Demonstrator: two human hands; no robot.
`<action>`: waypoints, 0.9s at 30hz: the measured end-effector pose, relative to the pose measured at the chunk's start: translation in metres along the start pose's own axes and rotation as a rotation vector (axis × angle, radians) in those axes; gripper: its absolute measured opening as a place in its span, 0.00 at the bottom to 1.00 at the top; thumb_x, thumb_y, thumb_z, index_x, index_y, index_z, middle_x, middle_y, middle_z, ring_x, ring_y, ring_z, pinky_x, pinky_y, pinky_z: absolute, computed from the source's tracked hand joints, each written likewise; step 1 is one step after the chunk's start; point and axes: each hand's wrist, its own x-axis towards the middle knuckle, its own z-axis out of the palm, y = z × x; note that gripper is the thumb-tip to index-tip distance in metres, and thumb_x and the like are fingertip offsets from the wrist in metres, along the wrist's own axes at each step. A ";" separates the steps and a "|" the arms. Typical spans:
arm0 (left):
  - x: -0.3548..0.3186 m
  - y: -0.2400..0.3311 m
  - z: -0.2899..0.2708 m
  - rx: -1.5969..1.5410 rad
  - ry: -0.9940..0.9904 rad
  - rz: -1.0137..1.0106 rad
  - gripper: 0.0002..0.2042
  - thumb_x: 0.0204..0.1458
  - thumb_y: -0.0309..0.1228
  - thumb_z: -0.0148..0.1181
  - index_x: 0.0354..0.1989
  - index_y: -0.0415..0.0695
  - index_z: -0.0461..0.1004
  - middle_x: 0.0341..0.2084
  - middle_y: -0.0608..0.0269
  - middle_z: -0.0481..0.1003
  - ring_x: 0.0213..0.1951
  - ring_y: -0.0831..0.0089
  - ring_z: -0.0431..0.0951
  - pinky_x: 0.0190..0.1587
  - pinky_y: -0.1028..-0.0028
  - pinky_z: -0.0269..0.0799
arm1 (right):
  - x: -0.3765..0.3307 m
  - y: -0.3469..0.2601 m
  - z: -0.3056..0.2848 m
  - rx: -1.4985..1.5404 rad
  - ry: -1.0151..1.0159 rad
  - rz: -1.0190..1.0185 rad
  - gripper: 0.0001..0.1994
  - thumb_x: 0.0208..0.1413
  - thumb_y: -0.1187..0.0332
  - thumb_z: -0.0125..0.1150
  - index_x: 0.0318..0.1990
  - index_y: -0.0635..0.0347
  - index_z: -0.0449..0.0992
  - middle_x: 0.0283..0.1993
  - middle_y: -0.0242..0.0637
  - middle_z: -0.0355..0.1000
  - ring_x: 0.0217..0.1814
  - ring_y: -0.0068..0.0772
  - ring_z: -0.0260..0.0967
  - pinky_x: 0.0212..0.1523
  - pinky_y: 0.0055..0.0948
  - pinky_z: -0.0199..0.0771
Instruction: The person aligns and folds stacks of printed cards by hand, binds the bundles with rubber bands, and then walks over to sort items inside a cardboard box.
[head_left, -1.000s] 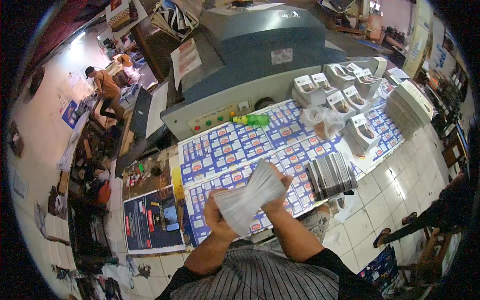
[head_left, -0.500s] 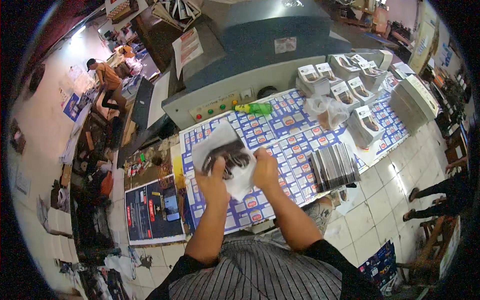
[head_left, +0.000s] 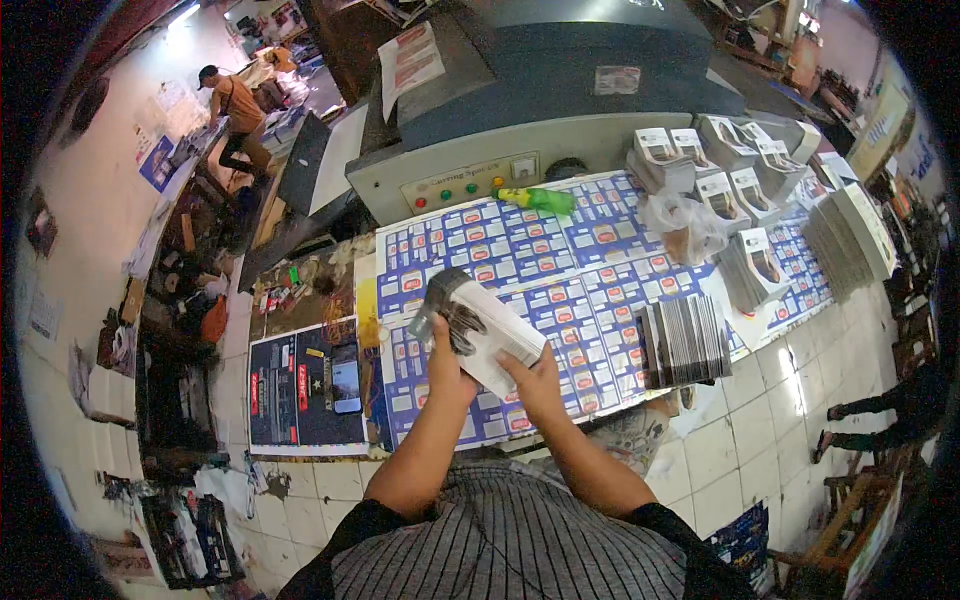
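Note:
Between my two hands is a stack of printed booklets (head_left: 492, 325), white with a dark picture on the top cover, held tilted above the table. My left hand (head_left: 447, 368) grips its near left side, thumb on top. At its near right corner my right hand (head_left: 532, 380) has closed, thumb pressed on the cover. Beneath lies a table covered with blue and white printed sheets (head_left: 470, 238). To the right, a row of booklets (head_left: 685, 342) rests by the near edge with thin dark and white edges facing up.
Several booklet piles (head_left: 750, 268) and a clear plastic bag (head_left: 682, 228) occupy the right side. A green bottle (head_left: 545, 201) lies against the grey machine (head_left: 440, 160) behind. At left are a phone (head_left: 346, 385) and a black printed sheet (head_left: 272, 400). Another person (head_left: 238, 108) stands far left.
The loose, blurred white sheet and dark-printed pages between my hands now show as a squared stack turned slantwise. My right hand has moved down to its near corner. The view has shifted slightly.

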 end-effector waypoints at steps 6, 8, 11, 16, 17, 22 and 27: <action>-0.013 0.025 -0.065 0.826 0.216 0.283 0.39 0.51 0.42 0.65 0.68 0.46 0.52 0.65 0.54 0.58 0.66 0.60 0.58 0.65 0.61 0.57 | 0.013 -0.043 -0.048 -0.706 -0.189 -0.161 0.23 0.47 0.61 0.70 0.48 0.60 0.70 0.40 0.45 0.77 0.43 0.44 0.76 0.42 0.36 0.75; -0.014 0.043 -0.064 1.136 0.045 0.315 0.50 0.42 0.37 0.73 0.70 0.45 0.43 0.69 0.51 0.49 0.69 0.60 0.51 0.67 0.62 0.52 | 0.018 -0.073 -0.040 -1.228 -0.394 -0.336 0.24 0.43 0.56 0.67 0.46 0.57 0.72 0.38 0.45 0.77 0.38 0.53 0.75 0.38 0.45 0.74; -0.017 0.046 -0.033 1.749 -0.625 0.142 0.58 0.30 0.36 0.80 0.71 0.48 0.44 0.67 0.51 0.52 0.68 0.62 0.52 0.67 0.63 0.53 | 0.017 -0.069 -0.015 -1.510 -0.575 -0.431 0.24 0.41 0.57 0.66 0.47 0.56 0.72 0.38 0.44 0.76 0.38 0.50 0.76 0.37 0.45 0.73; -0.017 0.011 -0.046 1.274 -0.689 -0.217 0.51 0.36 0.30 0.76 0.69 0.47 0.48 0.63 0.53 0.58 0.64 0.65 0.59 0.65 0.64 0.57 | 0.019 -0.045 -0.010 -1.663 -0.632 -0.479 0.25 0.43 0.55 0.65 0.47 0.58 0.70 0.44 0.39 0.75 0.48 0.43 0.72 0.49 0.44 0.67; -0.014 0.007 -0.053 1.287 -0.687 -0.134 0.49 0.37 0.29 0.75 0.69 0.47 0.49 0.62 0.53 0.59 0.63 0.64 0.60 0.63 0.64 0.59 | 0.020 -0.047 -0.009 -1.667 -0.634 -0.477 0.25 0.43 0.55 0.65 0.47 0.58 0.70 0.44 0.39 0.75 0.48 0.43 0.72 0.49 0.44 0.67; 0.005 0.001 -0.102 1.341 -0.630 -0.095 0.44 0.38 0.28 0.74 0.66 0.46 0.55 0.60 0.53 0.61 0.61 0.62 0.64 0.60 0.63 0.64 | 0.014 -0.079 -0.042 -1.219 -0.609 -0.435 0.53 0.30 0.59 0.80 0.66 0.65 0.53 0.66 0.54 0.56 0.67 0.53 0.55 0.65 0.45 0.56; 0.004 -0.004 -0.075 1.349 -0.640 -0.121 0.40 0.35 0.30 0.77 0.60 0.45 0.62 0.56 0.51 0.68 0.61 0.59 0.66 0.64 0.59 0.59 | 0.002 0.000 -0.100 -0.831 -0.538 -0.077 0.59 0.30 0.65 0.82 0.69 0.64 0.44 0.70 0.53 0.50 0.73 0.48 0.46 0.69 0.38 0.53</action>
